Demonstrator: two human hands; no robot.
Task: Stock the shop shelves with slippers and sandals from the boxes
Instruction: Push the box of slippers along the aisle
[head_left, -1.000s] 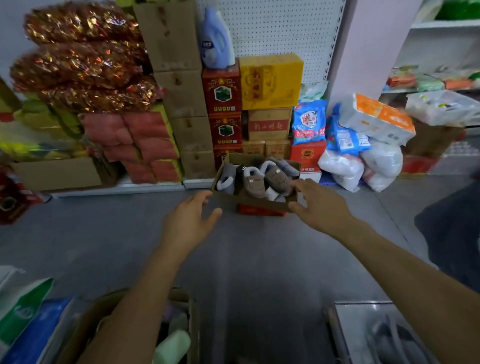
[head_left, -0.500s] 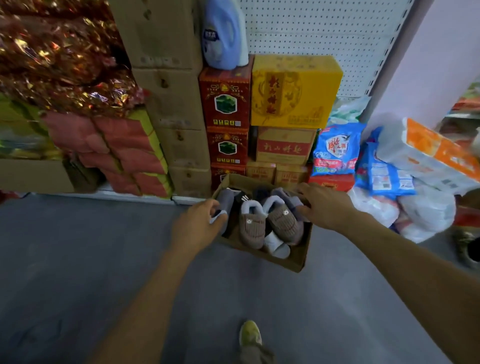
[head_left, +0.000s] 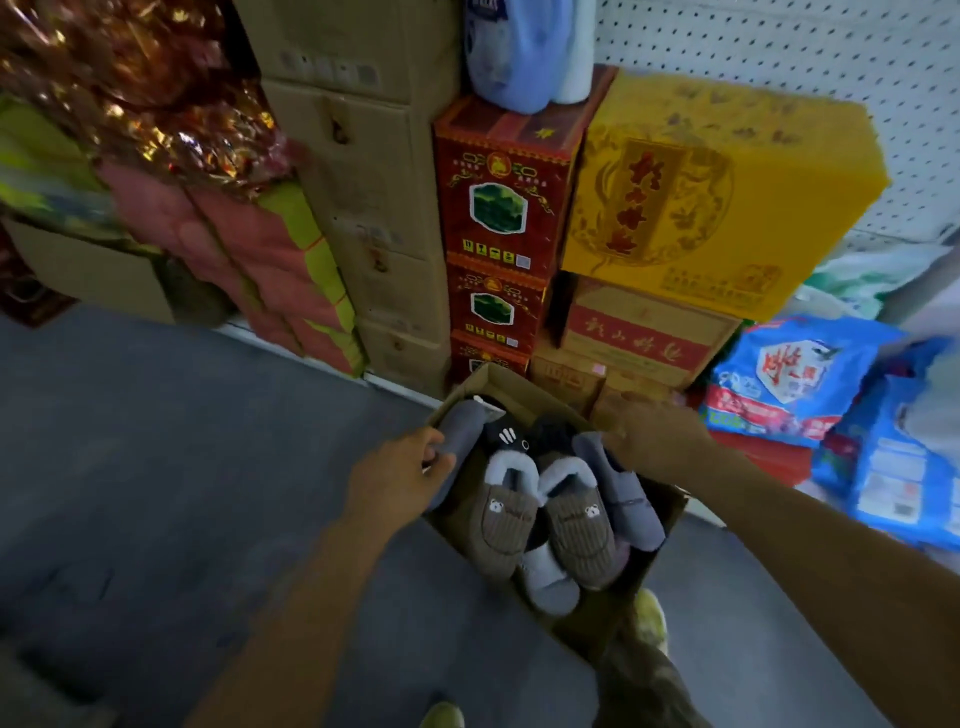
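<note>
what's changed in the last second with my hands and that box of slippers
Both hands reached forward to the cardboard box: left hand now grips its left edge beside a grey slipper, right hand its far right side. The brown slippers stay inside.

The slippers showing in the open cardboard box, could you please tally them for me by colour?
Brown slippers: 2
Grey slippers: 3, counting the one the left hand grips
Black slippers: 1
Total: 6 showing; any beneath are hidden.
</note>
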